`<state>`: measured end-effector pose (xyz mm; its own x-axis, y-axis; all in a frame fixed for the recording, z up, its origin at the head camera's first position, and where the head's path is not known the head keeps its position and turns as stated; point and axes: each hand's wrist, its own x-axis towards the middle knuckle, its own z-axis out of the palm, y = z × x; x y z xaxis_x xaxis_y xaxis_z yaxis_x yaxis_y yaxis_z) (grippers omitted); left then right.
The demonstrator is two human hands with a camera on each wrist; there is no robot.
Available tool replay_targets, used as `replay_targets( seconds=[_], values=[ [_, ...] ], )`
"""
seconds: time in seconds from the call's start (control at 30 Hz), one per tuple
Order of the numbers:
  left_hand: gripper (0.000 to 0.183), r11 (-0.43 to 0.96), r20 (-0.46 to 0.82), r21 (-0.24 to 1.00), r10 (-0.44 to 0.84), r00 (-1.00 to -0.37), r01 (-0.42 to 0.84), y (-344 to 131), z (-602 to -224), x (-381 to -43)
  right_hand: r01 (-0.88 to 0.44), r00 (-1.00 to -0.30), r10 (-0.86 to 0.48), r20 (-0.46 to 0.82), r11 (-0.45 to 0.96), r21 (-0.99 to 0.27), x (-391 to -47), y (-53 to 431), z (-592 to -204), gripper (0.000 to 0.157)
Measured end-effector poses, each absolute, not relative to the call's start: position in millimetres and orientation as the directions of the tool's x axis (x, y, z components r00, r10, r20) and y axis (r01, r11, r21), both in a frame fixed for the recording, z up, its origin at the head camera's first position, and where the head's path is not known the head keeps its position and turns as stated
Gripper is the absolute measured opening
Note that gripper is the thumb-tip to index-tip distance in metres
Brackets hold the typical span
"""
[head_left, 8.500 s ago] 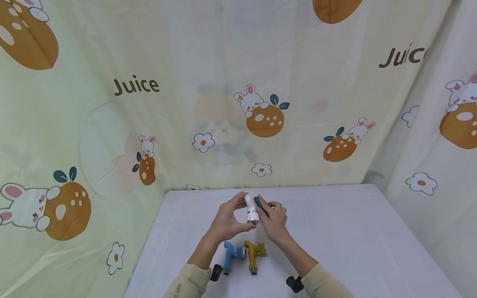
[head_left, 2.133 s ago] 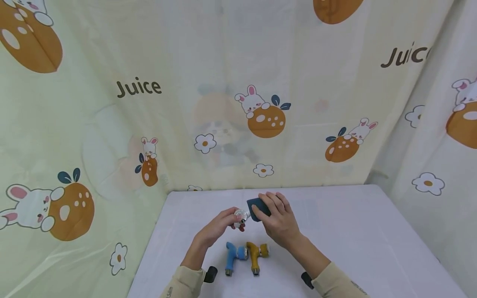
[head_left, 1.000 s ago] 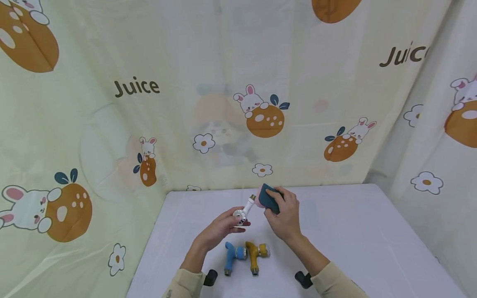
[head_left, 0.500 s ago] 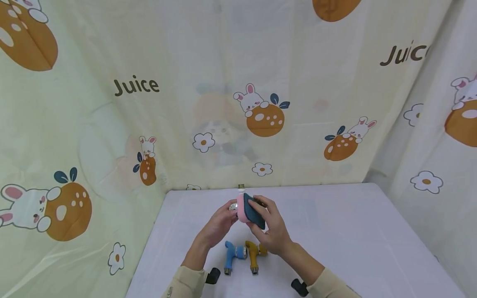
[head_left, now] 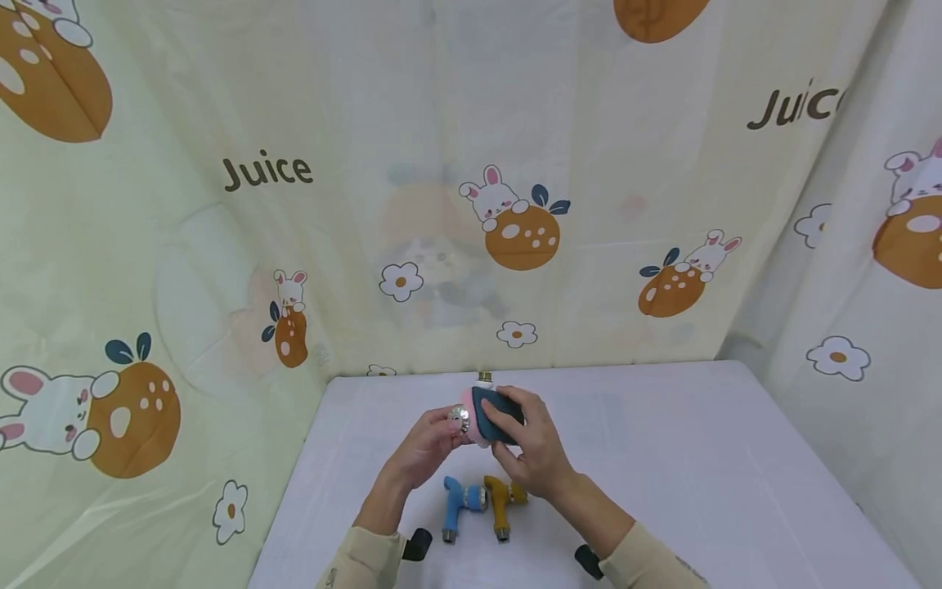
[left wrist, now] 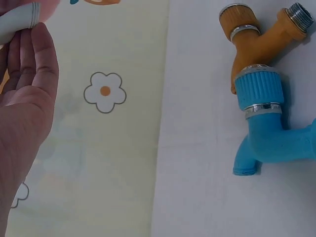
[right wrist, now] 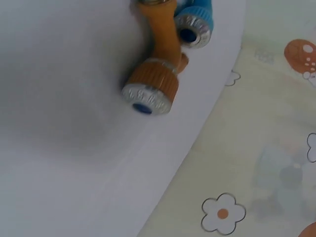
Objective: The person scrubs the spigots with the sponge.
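In the head view my left hand (head_left: 427, 446) grips a white tap by its silvery knob (head_left: 460, 418), with the tap's brass threaded end (head_left: 484, 377) pointing up and away. The right hand (head_left: 536, 448) holds a sponge (head_left: 497, 414), dark teal on one side and pink on the other. Its pink side lies against the tap's body and hides most of it. The left wrist view catches the white spout (left wrist: 19, 22) at the left hand's fingers (left wrist: 45, 54), beside a bit of pink sponge. My right hand is outside the right wrist view.
A blue tap (head_left: 456, 501) and an orange-yellow tap (head_left: 500, 503) lie side by side on the white table (head_left: 662, 458), just below my hands. A patterned curtain (head_left: 353, 245) closes off the back and sides. Black wrist cameras show at both sleeves.
A second ago the sponge was apart, right of the tap's threaded end; it has come left onto the tap's body. Since the oldest frame, the tap has turned in my left hand.
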<state>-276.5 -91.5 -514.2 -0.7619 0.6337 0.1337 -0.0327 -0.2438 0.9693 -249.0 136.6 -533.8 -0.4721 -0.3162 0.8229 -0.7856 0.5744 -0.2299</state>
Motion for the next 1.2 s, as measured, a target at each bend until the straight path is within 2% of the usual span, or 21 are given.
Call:
replay_targets(
  seconds=[0.3,0.5,0.6,0.67,0.8,0.97,1.07,1.2],
  values=[
    [0.028,-0.216,0.100,0.975,0.645,-0.758,-0.056,-93,-513,-275,-0.732,-0.270,-0.461,0.845,0.668,0.131,-266,155,-539,0.038],
    [0.030,-0.161,0.044,0.982,0.693,-0.719,-0.096,-95,-515,-276,-0.684,-0.207,-0.524,0.826,0.681,0.261,-271,163,-542,0.039],
    [0.032,-0.142,0.031,0.985,0.710,-0.704,-0.101,-95,-516,-276,-0.668,-0.239,-0.519,0.821,0.701,0.248,-272,166,-544,0.058],
    [0.036,-0.130,0.023,0.987,0.714,-0.700,-0.100,-94,-516,-275,-0.660,-0.287,-0.495,0.820,0.722,0.205,-273,167,-544,0.068],
    [0.047,-0.119,-0.005,0.985,0.703,-0.711,-0.125,-93,-517,-274,-0.650,-0.438,-0.385,0.812,0.760,0.010,-272,165,-542,0.062],
    [0.079,-0.184,0.020,0.973,0.669,-0.743,-0.140,-92,-516,-272,-0.640,-0.605,-0.215,0.767,0.704,-0.308,-267,160,-539,0.057],
    [0.093,-0.233,0.073,0.968,0.615,-0.785,-0.092,-93,-515,-274,-0.659,-0.648,-0.190,0.737,0.625,-0.419,-260,156,-538,0.058],
    [0.096,-0.242,0.116,0.970,0.538,-0.835,-0.021,-95,-515,-276,-0.712,-0.638,-0.234,0.734,0.542,-0.446,-251,150,-537,0.059]
  ],
)
